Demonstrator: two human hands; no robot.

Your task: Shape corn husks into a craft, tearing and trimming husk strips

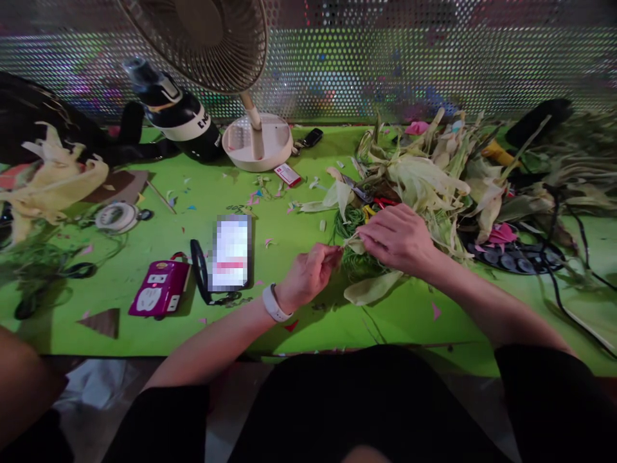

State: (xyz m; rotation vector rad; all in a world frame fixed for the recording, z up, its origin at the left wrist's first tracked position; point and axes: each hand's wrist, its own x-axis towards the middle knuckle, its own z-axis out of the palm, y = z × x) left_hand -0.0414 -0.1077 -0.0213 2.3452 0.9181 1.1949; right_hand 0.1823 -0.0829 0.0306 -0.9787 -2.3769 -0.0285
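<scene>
My left hand [308, 276], with a white band on its wrist, is closed in a pinch on a thin piece of corn husk [348, 244] over the green table [289, 225]. My right hand [398, 238] is closed on the same husk piece from the right. Under both hands lies a tangle of thin green wire [354, 257] and a pale husk leaf [371, 290]. A big pile of pale corn husks [434, 173] lies just behind my right hand.
A standing fan [258, 138] and a black bottle [178, 116] stand at the back. A phone [232, 252], a magenta power strip [161, 288] and a tape roll [117, 217] lie left. More husks [53, 177] sit far left. Black cables [554, 257] run right. Paper scraps litter the mat.
</scene>
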